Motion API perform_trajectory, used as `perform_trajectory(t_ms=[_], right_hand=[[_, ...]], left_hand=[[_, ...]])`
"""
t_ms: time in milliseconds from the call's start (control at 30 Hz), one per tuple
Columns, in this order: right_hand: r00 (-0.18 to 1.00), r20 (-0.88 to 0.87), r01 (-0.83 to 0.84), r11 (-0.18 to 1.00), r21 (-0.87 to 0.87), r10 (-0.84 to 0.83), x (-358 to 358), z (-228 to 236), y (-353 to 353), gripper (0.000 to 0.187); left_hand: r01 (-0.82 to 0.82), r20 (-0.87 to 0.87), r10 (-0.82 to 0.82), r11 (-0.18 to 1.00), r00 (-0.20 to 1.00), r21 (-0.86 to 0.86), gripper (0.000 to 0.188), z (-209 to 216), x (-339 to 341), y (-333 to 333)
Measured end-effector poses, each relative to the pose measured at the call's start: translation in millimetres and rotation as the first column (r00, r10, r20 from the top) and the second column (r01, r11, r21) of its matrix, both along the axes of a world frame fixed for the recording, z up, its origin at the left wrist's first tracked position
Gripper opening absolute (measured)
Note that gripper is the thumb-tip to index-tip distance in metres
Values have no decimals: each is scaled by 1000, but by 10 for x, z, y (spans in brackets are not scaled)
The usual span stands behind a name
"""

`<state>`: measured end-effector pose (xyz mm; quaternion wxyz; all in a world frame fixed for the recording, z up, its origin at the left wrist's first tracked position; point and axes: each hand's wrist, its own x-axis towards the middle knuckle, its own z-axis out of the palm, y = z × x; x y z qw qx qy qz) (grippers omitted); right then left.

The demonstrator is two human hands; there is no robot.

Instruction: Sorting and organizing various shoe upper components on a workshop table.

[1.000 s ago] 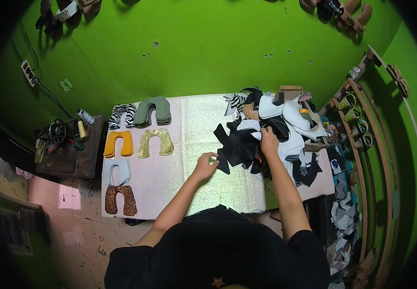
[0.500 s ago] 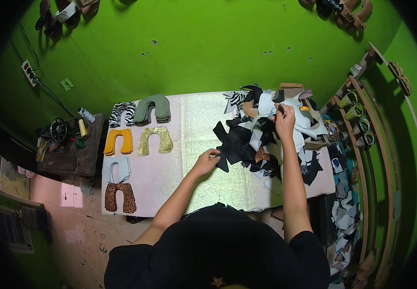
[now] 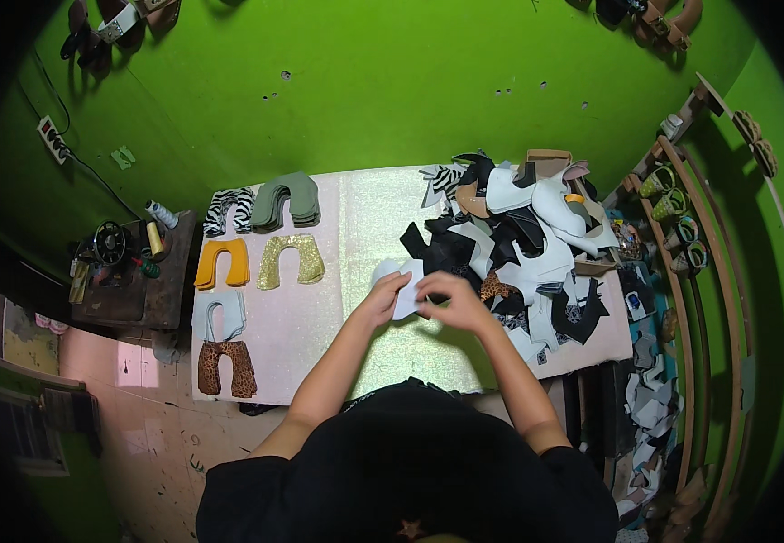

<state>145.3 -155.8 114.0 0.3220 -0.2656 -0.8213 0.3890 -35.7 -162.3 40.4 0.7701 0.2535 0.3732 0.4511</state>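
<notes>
White piece (image 3: 409,291) is held up off the table (image 3: 369,204), at the near-left edge of the scrap pile (image 3: 544,262). It's gripped on its left side by the left hand (image 3: 387,299), thumb on top, other fingers mostly hidden. Long axis of the brighter part is pointed roughly away from the body; whether one layer or several, can't be told. Piece is set between the hands, left one closer to it; the pile side is taken by the right hand (image 3: 449,301). Right fingers are bent, tips at the piece's right edge; pinched or just alongside can't be told. Orange stack (image 3: 240,265) and leopard stack (image 3: 244,373), both U-shaped, are laid well left of the pile.
</notes>
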Motion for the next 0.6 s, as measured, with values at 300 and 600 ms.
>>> perform_trajectory(t_ms=[300, 600], right_hand=[[346, 568, 874, 476, 94, -747, 398, -432, 495, 48], [415, 376, 893, 450, 5, -829, 341, -765, 786, 50]], left_hand=[[-110, -412, 62, 989, 909, -94, 26, 66, 9, -149], [-74, -13, 73, 949, 997, -306, 21, 60, -107, -275]])
